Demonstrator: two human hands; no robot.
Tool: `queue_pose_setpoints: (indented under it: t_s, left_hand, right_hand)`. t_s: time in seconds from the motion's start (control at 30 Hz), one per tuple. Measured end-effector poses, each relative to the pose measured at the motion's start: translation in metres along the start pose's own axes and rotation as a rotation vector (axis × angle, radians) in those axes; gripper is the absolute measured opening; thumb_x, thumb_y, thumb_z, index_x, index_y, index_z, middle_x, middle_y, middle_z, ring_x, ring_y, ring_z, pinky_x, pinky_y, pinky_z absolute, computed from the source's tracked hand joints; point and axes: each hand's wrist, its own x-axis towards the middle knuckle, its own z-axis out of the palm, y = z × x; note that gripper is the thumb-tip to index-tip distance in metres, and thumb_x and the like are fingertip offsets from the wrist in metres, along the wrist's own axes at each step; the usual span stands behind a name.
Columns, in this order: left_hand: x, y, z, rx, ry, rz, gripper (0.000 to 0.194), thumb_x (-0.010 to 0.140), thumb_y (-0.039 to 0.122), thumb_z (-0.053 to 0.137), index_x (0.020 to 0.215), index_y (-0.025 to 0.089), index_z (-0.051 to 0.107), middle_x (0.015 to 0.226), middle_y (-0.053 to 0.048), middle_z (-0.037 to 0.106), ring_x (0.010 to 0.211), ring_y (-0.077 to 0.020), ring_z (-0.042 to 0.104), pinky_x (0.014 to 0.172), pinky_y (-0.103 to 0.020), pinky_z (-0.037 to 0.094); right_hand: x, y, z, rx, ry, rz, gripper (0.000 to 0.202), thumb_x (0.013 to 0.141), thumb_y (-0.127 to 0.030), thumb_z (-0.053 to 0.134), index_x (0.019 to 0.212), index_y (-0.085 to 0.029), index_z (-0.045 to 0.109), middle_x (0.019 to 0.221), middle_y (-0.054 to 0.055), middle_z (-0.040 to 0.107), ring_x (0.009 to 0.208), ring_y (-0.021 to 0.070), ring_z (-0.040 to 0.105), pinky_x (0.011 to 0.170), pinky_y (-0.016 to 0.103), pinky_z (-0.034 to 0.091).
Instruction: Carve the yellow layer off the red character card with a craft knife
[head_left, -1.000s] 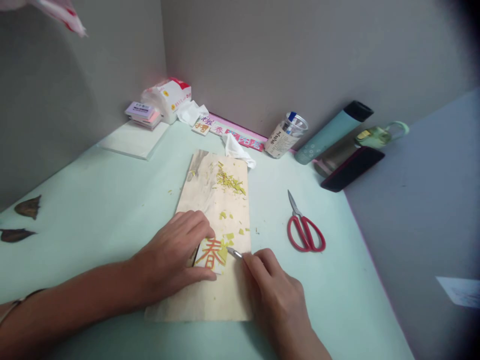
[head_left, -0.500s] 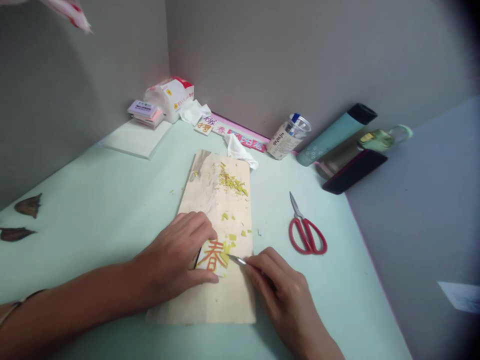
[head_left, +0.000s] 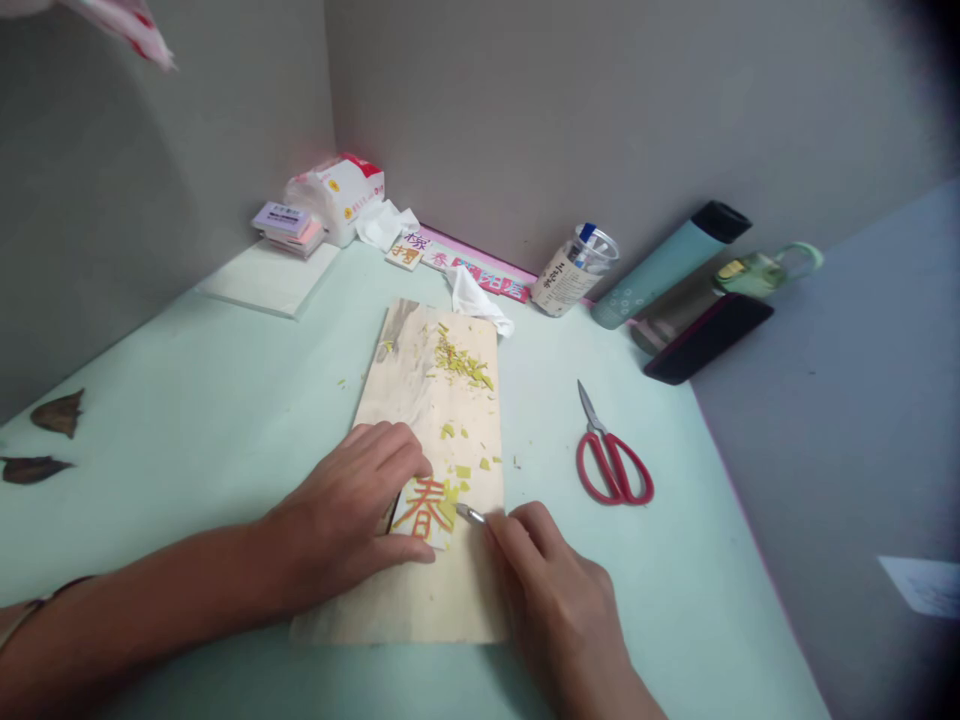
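A small white block (head_left: 424,512) with a carved orange character and yellow-green patches lies on the lower part of a wooden board (head_left: 420,400). My left hand (head_left: 364,500) grips its left side, with the thumb along the lower edge and the fingers at the top. In my right hand (head_left: 551,570) is a slim metal carving knife (head_left: 472,514), pinched between thumb and fingers, its tip at the right edge of the block. Yellow-green shavings (head_left: 461,360) are scattered over the board.
Red-handled scissors (head_left: 613,465) lie right of the board. Behind stand a clear cup (head_left: 566,278), a teal bottle (head_left: 664,270) and a dark phone (head_left: 709,340). A tissue pack (head_left: 341,200), stacked blocks (head_left: 289,228) and crumpled tissue (head_left: 476,298) are at the back. Dried pods (head_left: 56,414) lie left.
My right hand has shifted slightly down, and the knife's angle has changed a little at the block's edge. My left hand keeps its hold on the block.
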Motion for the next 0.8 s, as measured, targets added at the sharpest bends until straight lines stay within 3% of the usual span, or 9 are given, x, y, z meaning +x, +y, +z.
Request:
queue_pose_setpoints:
  t_s: [0.17, 0.27, 0.4, 0.6, 0.8]
  left_hand:
    - [0.0, -0.001, 0.001, 0.003, 0.003, 0.001, 0.056, 0.072, 0.028, 0.092, 0.107, 0.022, 0.048, 0.103, -0.001, 0.054, 0.093, -0.0237, 0.049, 0.083, -0.037, 0.038]
    - [0.0, -0.001, 0.001, -0.007, 0.006, -0.007, 0.058, 0.07, 0.028, 0.093, 0.106, 0.022, 0.048, 0.103, -0.001, 0.054, 0.093, -0.0237, 0.049, 0.084, -0.037, 0.038]
    - [0.0, 0.0, 0.002, -0.015, 0.007, -0.022, 0.058, 0.069, 0.028, 0.094, 0.105, 0.022, 0.048, 0.102, -0.001, 0.054, 0.093, -0.0244, 0.049, 0.083, -0.037, 0.038]
    - [0.001, 0.0, 0.002, -0.015, 0.006, -0.022, 0.06, 0.068, 0.029, 0.095, 0.106, 0.021, 0.049, 0.103, -0.001, 0.054, 0.093, -0.0243, 0.049, 0.083, -0.037, 0.038]
    - [0.002, 0.0, 0.002, -0.001, 0.011, -0.01, 0.06, 0.067, 0.028, 0.095, 0.106, 0.021, 0.049, 0.103, -0.001, 0.054, 0.093, -0.0239, 0.05, 0.084, -0.037, 0.037]
  right_hand:
    - [0.008, 0.007, 0.008, -0.014, 0.048, 0.035, 0.026, 0.104, -0.014, 0.036, 0.099, -0.021, 0.06, 0.081, 0.0, 0.059, 0.05, 0.0097, 0.049, 0.043, 0.023, 0.031]
    - [0.014, 0.014, 0.005, 0.222, 0.043, 0.092, 0.019, 0.103, -0.016, 0.043, 0.098, -0.021, 0.061, 0.08, 0.0, 0.058, 0.057, 0.0097, 0.056, 0.05, 0.02, 0.04]
    - [0.016, 0.015, -0.006, 0.453, -0.056, 0.082, 0.015, 0.103, -0.017, 0.048, 0.102, -0.021, 0.063, 0.082, 0.0, 0.058, 0.064, 0.0101, 0.059, 0.056, 0.019, 0.045]
    - [0.015, 0.009, -0.018, 0.431, -0.135, 0.034, 0.019, 0.105, -0.02, 0.044, 0.102, -0.022, 0.063, 0.083, 0.0, 0.058, 0.062, 0.0107, 0.06, 0.055, 0.02, 0.046]
    - [0.008, 0.004, -0.011, 0.207, -0.084, 0.019, 0.027, 0.107, -0.022, 0.035, 0.1, -0.021, 0.061, 0.082, 0.0, 0.058, 0.055, 0.0106, 0.057, 0.047, 0.021, 0.04]
